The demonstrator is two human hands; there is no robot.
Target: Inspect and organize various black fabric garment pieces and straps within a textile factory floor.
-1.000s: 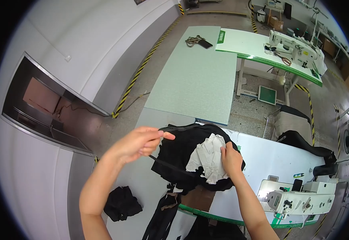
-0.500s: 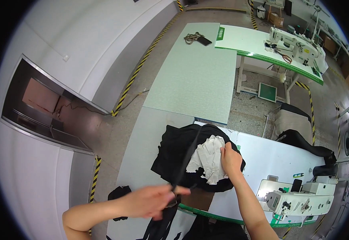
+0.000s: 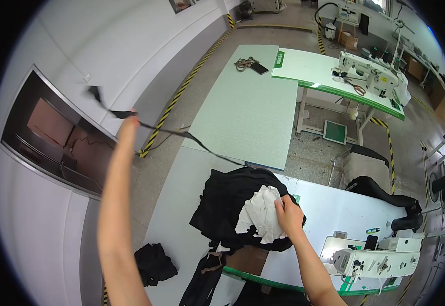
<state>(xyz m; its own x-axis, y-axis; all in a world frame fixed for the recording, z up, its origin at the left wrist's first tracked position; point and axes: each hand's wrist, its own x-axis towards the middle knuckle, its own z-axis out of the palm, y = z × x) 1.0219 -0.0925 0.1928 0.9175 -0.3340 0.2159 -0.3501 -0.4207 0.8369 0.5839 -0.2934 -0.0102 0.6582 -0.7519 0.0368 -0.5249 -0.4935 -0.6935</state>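
Note:
My left hand (image 3: 129,121), smeared a little by motion, is raised far out to the left and closed on a long black strap (image 3: 181,134). One end flies loose beyond the hand; the rest stretches down to a heap of black cloth (image 3: 220,196) on the table. On the heap lies a crumpled white cloth (image 3: 257,213). My right hand (image 3: 289,217) pinches its right edge between thumb and fingers. Below the heap, black strips (image 3: 202,280) hang toward the table's front edge.
A small black cloth bundle (image 3: 154,262) lies at the lower left. To the right stands a white sewing machine (image 3: 378,262), with a chair (image 3: 367,166) behind it. Another sewing machine (image 3: 370,74), orange-handled scissors (image 3: 357,88) and a phone (image 3: 259,68) are on the far tables.
My left hand has swung from low in front of the heap up and to the left, drawing the black strap out long. The right hand stays at the white cloth.

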